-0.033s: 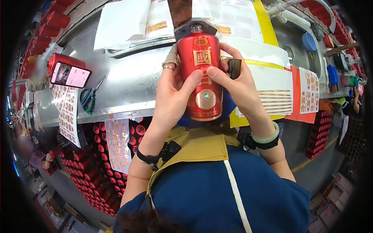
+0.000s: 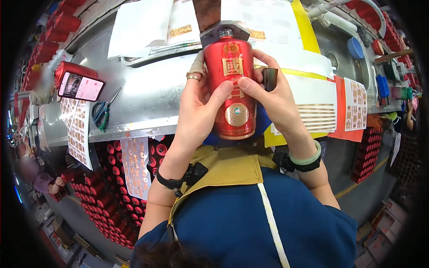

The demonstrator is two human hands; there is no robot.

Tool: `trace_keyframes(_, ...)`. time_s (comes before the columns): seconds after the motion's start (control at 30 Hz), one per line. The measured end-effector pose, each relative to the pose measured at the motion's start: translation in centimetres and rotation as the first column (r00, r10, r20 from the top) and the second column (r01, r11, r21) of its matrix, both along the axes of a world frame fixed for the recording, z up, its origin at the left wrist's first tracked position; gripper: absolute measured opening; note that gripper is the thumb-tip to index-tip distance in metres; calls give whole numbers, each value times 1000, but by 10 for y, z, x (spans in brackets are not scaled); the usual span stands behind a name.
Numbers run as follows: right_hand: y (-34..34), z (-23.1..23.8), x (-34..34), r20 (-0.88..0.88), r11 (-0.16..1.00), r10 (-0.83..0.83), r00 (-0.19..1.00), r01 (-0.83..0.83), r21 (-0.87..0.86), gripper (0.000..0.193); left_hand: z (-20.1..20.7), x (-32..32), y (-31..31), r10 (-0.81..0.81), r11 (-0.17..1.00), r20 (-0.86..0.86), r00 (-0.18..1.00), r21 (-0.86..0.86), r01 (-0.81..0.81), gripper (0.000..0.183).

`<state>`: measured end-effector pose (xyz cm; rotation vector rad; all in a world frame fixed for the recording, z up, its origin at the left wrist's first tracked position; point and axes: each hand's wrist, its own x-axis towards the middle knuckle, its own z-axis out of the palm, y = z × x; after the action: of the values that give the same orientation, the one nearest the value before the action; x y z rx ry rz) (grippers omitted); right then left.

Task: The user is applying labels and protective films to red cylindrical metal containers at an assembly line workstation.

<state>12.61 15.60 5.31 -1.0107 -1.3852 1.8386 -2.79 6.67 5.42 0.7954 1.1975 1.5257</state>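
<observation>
A red bottle (image 2: 237, 103) with gold characters and a round gold emblem is held between both my hands, its dark neck pointing away from me into a notched metal plate (image 2: 239, 27). My left hand (image 2: 196, 109) wraps round its left side, thumb on the front; a pale finger cover and a ring show on its fingers. From the right, my right hand (image 2: 278, 105) grips the bottle with the thumb pressed on its front. A small dark rectangular piece (image 2: 270, 80) sits at the right hand's fingers; how it is held is hidden.
On the metal table (image 2: 138, 102) lie scissors (image 2: 102, 115), a phone (image 2: 80, 85) leaning on a red bottle, and sheets of gold stickers (image 2: 80, 134). White sheets (image 2: 138, 29) cover the far side. Rows of red bottles (image 2: 100, 210) stand below left. A co-worker's hand (image 2: 59, 181) shows beyond.
</observation>
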Motion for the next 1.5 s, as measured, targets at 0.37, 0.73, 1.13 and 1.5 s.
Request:
trace_keyframes(0.37, 12, 2, 7, 104, 989, 98, 990, -109, 99, 74, -6, -3, 6, 65, 997, 110, 992, 45, -70, 64)
trace_keyframes(0.73, 50, 28, 4, 97, 788, -19, 995, -45, 614, 37, -6, -7, 23, 76, 995, 150, 986, 55, -85, 59)
trace_keyframes(1.13, 70, 91, -20, 229, 363, -228, 946, -136, 922, 30, -1, -26, 9, 149, 963, -876, 459, 233, 133, 49)
trace_keyframes(1.5, 82, 78, -7, 36, 285, -160, 986, 12, 958, 29, 4, -54, 49, 182, 942, -896, 404, 276, 188, 48)
